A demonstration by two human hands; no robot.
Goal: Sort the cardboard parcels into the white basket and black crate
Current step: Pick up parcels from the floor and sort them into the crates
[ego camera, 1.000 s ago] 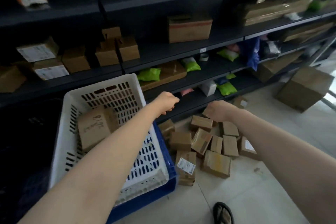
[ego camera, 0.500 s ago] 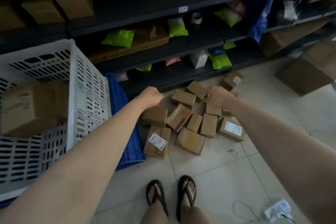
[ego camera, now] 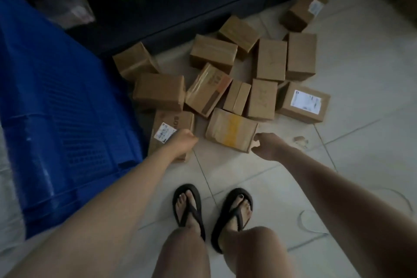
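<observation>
Several cardboard parcels lie in a heap on the tiled floor. My left hand (ego camera: 183, 142) is closed in a fist and rests on the near parcel with a white label (ego camera: 173, 126). My right hand (ego camera: 266, 145) has its fingers apart, with the thumb and a finger at the right corner of the parcel with yellow tape (ego camera: 230, 132). Neither parcel is lifted. A pale strip of the white basket (ego camera: 8, 198) shows at the left edge. The black crate is out of view.
A blue crate (ego camera: 56, 115) stands on the left, close to the heap. The dark bottom shelf (ego camera: 185, 7) behind the parcels carries green and pink bags. My feet in black sandals (ego camera: 212, 212) stand just in front of the heap. A cable (ego camera: 316, 221) lies to the right.
The view has tilted down and moved closer to the floor. Both hands have dropped from the far side of the heap to its two nearest parcels. The right hand has spread its fingers.
</observation>
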